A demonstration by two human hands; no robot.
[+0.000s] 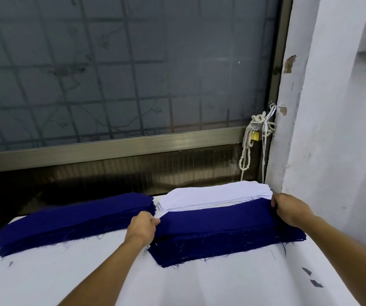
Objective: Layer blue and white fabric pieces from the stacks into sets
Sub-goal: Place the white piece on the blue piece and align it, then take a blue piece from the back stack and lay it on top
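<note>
Hands grip one blue piece (217, 214) by its two short ends: my left hand (143, 226) pinches the left end, my right hand (289, 209) clamps the right end. It lies on the near blue stack (221, 244), partly over the white stack (213, 195). A second blue stack (71, 219) sits left on the desk (67, 277).

No readable text, labels or numbers — none.

Dim, even light; wide-angle bending at the edges; soft focus, no glare.
</note>
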